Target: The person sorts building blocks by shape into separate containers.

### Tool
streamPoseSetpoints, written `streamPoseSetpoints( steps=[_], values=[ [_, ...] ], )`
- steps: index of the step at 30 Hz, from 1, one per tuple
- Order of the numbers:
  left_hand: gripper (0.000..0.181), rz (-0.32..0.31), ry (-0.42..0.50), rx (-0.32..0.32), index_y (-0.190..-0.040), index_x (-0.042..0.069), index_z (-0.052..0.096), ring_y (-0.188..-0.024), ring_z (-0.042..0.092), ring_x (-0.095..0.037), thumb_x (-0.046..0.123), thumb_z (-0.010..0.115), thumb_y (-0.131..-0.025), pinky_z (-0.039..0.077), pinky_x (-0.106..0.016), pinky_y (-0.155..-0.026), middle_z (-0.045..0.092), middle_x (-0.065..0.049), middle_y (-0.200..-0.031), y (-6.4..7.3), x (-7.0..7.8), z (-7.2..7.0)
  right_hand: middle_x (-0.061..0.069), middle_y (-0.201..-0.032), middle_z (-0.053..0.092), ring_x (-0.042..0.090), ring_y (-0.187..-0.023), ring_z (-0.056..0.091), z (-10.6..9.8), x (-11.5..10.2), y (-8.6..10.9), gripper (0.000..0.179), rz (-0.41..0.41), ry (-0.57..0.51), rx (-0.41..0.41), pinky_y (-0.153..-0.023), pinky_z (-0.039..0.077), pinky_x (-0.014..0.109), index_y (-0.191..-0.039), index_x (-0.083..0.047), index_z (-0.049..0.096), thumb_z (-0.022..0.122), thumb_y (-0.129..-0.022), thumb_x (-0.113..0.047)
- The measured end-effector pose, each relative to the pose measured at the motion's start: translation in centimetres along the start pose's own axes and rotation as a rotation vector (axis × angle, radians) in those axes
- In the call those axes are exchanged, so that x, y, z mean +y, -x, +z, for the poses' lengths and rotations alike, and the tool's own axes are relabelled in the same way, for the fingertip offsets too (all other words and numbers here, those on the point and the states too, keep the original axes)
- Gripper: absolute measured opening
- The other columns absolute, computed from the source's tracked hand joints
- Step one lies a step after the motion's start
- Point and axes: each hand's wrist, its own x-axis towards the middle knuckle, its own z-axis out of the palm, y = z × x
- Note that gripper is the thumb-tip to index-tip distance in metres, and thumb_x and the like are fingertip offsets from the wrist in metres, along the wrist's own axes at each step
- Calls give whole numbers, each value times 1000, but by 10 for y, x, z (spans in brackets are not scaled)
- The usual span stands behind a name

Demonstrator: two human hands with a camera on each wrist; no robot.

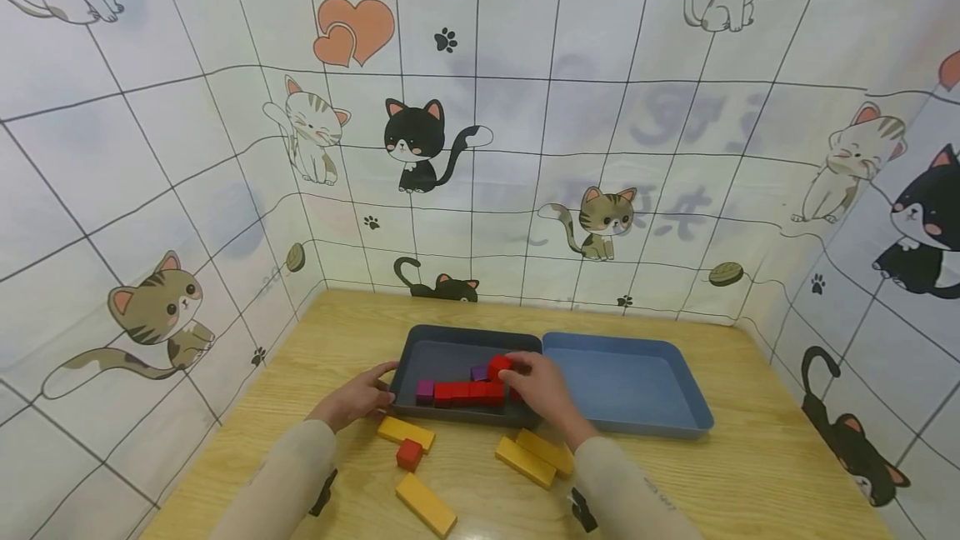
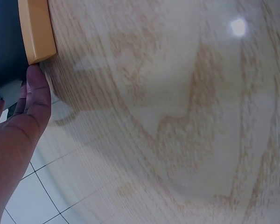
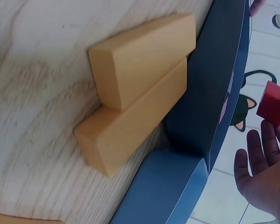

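Note:
My right hand pinches a red cube between thumb and fingertips, over the right part of a dark grey tray. In that tray, several red cubes form a row along the near wall, with a purple cube at the row's left end. Another purple cube lies behind the row, close to the held cube. At the tray's left wall my left hand grips the edge near the front corner. In the left wrist view, its fingers lie against the tray's outside.
A light blue tray stands right beside the dark one. On the wooden table in front lie yellow blocks: a side-by-side pair, a single block and another block. A loose red cube lies among them. Cat-print cloth surrounds the table.

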Motion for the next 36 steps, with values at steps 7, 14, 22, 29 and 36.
streamPoseSetpoints(
  steps=[7, 14, 22, 29, 36],
  values=[
    [65, -1, -2, 4, -154, 2, 28, -98, 63, -31, -8, 53, -94, 54, -48, -84, 52, -28, -123, 2, 1, 0, 3, -100, 70, 18, -87, 61, -10, 11, -7, 36, 30, 27, 52, -77, 52, 37, -123, -3, 68, 71, -92, -20],
    [65, -3, 0, 2, -153, 2, 29, -98, 63, -31, -8, 54, -94, 53, -49, -86, 52, -27, -122, 1, 1, 0, 8, -106, 70, 23, -93, 62, -17, 18, -11, 39, 99, 37, 85, -77, 53, 39, -128, -1, 65, 70, -93, -17],
    [66, -7, 7, 8, -153, 2, 29, -99, 63, -32, -8, 54, -93, 53, -49, -86, 52, -27, -122, 1, 1, 0, 13, -114, 69, 28, -97, 62, -19, 21, -18, 42, 148, 88, 107, -83, 53, 45, -130, -1, 64, 69, -93, -19],
    [66, -1, 14, 3, -154, 2, 29, -99, 63, -31, -8, 53, -94, 53, -49, -85, 52, -27, -121, -1, -2, 0, 14, -114, 68, 29, -98, 62, -16, 29, -25, 42, 157, 129, 104, -85, 52, 47, -130, 0, 63, 69, -93, -19],
    [65, -2, 18, 13, -153, 3, 30, -100, 64, -31, -8, 53, -94, 53, -50, -86, 53, -27, -121, -1, -1, 0, 17, -118, 67, 33, -103, 62, -14, 35, -28, 43, 155, 179, 106, -87, 51, 49, -129, 1, 63, 70, -92, -19]
  ],
)
